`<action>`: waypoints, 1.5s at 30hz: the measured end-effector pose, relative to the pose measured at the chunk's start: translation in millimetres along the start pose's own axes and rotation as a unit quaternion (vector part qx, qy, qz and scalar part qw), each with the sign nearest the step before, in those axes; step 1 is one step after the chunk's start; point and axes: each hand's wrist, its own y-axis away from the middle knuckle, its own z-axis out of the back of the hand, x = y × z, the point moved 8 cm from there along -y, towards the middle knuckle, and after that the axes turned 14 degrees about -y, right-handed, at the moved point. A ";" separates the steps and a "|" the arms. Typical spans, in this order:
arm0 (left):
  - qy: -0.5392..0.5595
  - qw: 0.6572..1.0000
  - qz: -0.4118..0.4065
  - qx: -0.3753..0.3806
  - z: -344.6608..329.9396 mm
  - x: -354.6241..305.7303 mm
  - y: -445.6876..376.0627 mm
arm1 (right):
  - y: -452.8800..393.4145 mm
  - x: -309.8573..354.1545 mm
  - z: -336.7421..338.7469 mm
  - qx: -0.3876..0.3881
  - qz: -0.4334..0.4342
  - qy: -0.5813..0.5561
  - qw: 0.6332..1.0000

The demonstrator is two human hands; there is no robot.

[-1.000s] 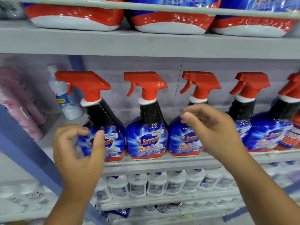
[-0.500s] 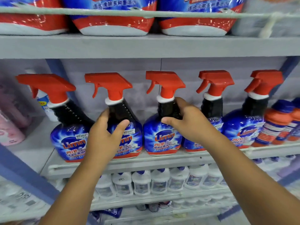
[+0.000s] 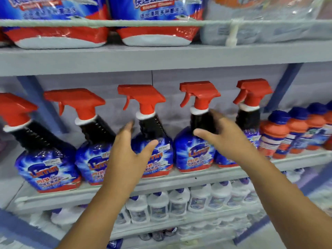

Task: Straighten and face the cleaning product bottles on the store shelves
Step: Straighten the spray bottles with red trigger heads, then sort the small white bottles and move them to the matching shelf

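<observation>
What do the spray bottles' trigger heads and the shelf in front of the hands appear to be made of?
Red trigger heads: apparently moulded plastic, with an even, opaque, slightly matte colour and crisp edges. Shelf: probably grey-painted metal, given its thin, flat, uniform edge; blur leaves this uncertain. Spray bottles: likely plastic under glossy printed blue sleeves that show highlights.

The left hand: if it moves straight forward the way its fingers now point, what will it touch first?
Most likely the third spray bottle from the left. The left hand is spread open right in front of its blue body, thumb across the label. Depth is unclear; it may already touch.
</observation>
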 end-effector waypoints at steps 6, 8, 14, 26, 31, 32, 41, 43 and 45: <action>-0.058 0.998 0.005 0.023 -14.1 -3.8 -5.8 | -6.9 -13.6 -3.5 0.021 -0.007 0.009 1.000; -0.077 0.997 -0.001 0.027 -13.6 -4.7 -5.9 | -5.8 -13.0 -4.3 0.024 0.006 0.007 1.000; 0.076 0.996 0.041 0.016 -4.9 8.0 12.9 | 20.6 -19.2 -3.8 -0.132 0.062 -0.067 0.987; 0.117 0.922 0.319 -0.184 151.5 152.1 126.6 | 89.2 35.9 -222.4 0.160 -0.034 -0.328 0.930; 0.127 0.913 0.336 -0.192 212.9 211.4 162.4 | 121.0 68.7 -295.6 0.215 -0.080 -0.329 0.916; 0.129 0.913 0.335 -0.192 225.5 224.7 167.0 | 128.1 78.1 -311.4 0.217 -0.084 -0.328 0.916; 0.161 0.915 0.335 -0.156 353.8 342.9 205.6 | 189.2 170.9 -479.3 0.263 -0.113 -0.305 0.908; 0.163 0.914 0.340 -0.151 374.3 360.6 211.8 | 192.5 187.5 -503.3 0.260 -0.104 -0.296 0.913; 0.168 0.915 0.340 -0.137 389.2 374.6 211.0 | 191.9 201.0 -521.7 0.262 -0.108 -0.278 0.918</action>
